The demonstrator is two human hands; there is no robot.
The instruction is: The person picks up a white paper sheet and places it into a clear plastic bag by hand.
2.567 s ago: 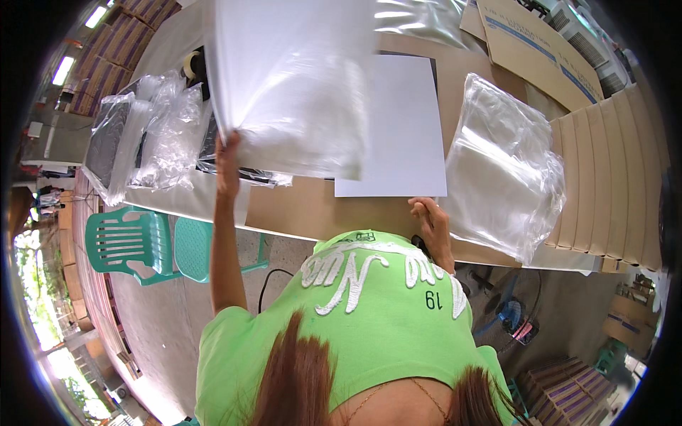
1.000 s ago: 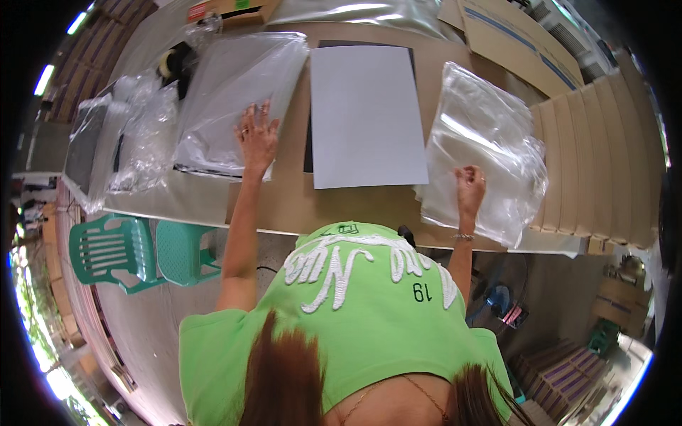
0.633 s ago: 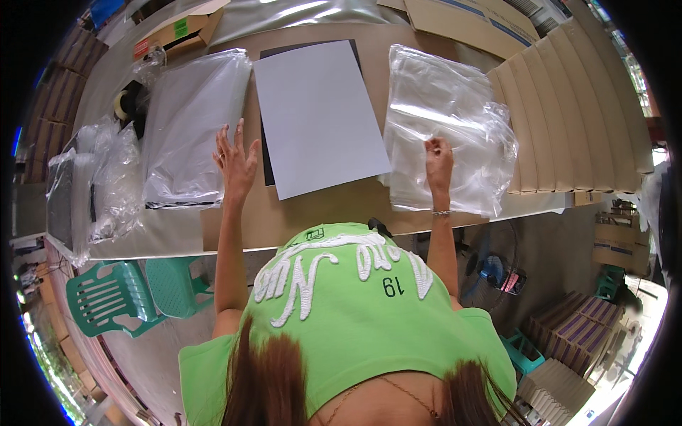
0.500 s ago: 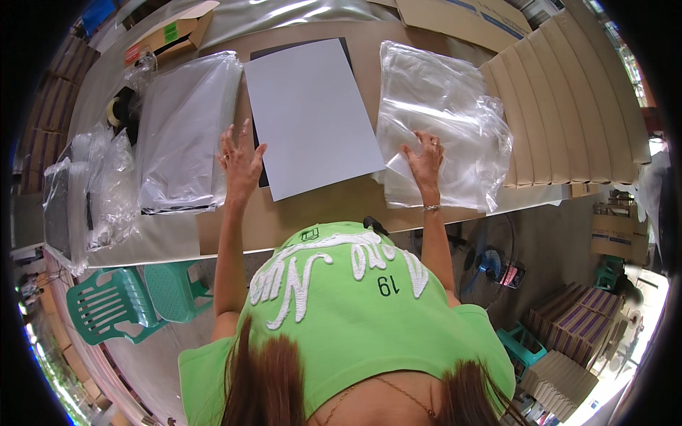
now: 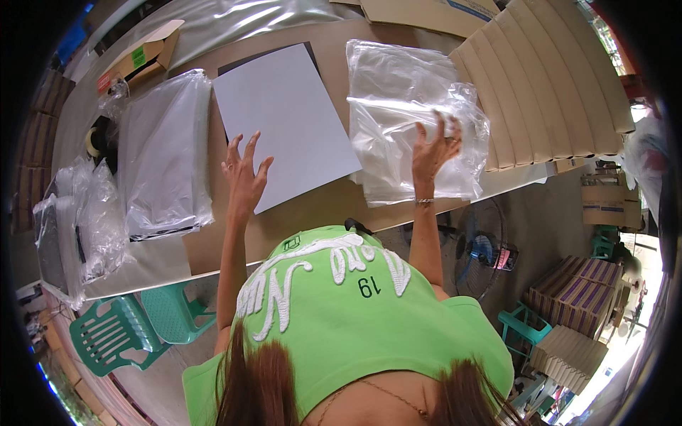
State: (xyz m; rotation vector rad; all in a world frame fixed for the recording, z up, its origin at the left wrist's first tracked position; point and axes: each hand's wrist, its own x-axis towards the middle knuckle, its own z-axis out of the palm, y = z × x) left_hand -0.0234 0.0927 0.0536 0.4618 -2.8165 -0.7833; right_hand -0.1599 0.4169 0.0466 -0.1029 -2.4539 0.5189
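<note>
A light grey-white sheet (image 5: pixel 291 121) lies askew on the table, with a dark sheet (image 5: pixel 310 54) showing past its top edge. My left hand (image 5: pixel 246 170) is over its lower left edge, fingers spread, holding nothing. To the right is a stack of clear plastic bags (image 5: pixel 398 92). Above that stack my right hand (image 5: pixel 435 149) is raised with its fingers apart and nothing in them; whether it touches the plastic I cannot tell. Left of the sheet sits a pile of plastic-wrapped sheets (image 5: pixel 168 156).
A row of folded brown cardboard (image 5: pixel 547 92) borders the bags on the right. At far left are crumpled clear plastic packets (image 5: pixel 99 227), a tape roll (image 5: pixel 92 142) and an open small carton (image 5: pixel 153 53). Green plastic chairs (image 5: pixel 114 334) and a fan (image 5: pixel 483 248) stand below the table edge.
The view has shifted, so the table's things appear further left. My right hand has moved right over the bags with fingers raised; my left hand now overlaps the grey-white sheet's edge.
</note>
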